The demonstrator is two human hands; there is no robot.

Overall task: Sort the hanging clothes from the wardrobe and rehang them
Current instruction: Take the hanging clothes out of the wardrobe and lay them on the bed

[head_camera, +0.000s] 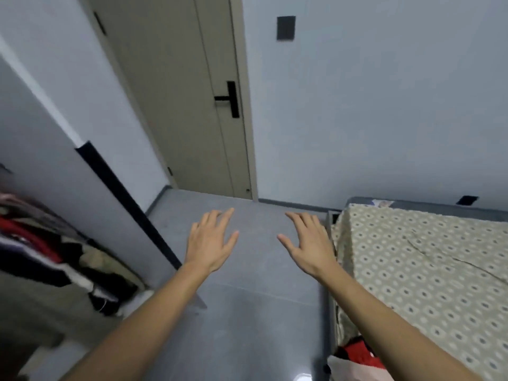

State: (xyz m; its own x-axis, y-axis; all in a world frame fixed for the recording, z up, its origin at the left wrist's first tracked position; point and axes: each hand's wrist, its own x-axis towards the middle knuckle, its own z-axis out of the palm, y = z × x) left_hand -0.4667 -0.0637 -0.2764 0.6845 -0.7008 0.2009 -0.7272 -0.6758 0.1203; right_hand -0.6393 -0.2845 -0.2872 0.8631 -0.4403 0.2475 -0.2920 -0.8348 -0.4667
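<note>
Hands: the left hand (pixel 211 243) and right hand (pixel 308 243) are spread wide and empty over the grey tiled floor (pixel 247 312), likely between garments.
Wardrobe: the open grey wardrobe (pixel 90 204) at nine o'clock holds red, dark and white hanging clothes (pixel 41 251).
Bed: the dotted beige bedspread (pixel 426 270) lies at three o'clock; a red garment (pixel 357 353) sits at five.

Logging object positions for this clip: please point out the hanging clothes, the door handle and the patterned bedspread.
hanging clothes (pixel 35 243): head view, on the red and dark garments in the wardrobe at left.
door handle (pixel 224 99): head view, on the black lever.
patterned bedspread (pixel 428 270): head view, on its flat top.
</note>
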